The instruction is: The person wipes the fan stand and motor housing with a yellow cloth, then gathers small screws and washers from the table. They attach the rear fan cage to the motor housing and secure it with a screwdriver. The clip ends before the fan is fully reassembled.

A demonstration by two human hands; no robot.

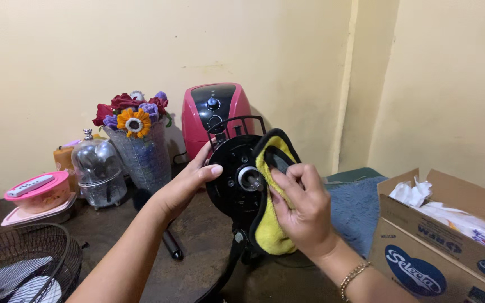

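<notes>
A black round fan motor head (pixel 232 185) with a metal shaft at its middle stands on its pole in front of me. My left hand (pixel 189 182) grips the left rim of that head. My right hand (pixel 305 209) presses a yellow cloth with black edging (pixel 269 233) against the right side of the head, fingers bent over the cloth. A gold bracelet circles my right wrist.
A wire fan guard with a blade (pixel 21 269) lies at the lower left. Behind stand a red air fryer (pixel 214 115), a vase of fabric flowers (pixel 138 143), a clear lidded container (pixel 97 168) and pink food boxes (pixel 39 193). An open cardboard box (pixel 450 241) sits at right beside a blue mat (pixel 355 210).
</notes>
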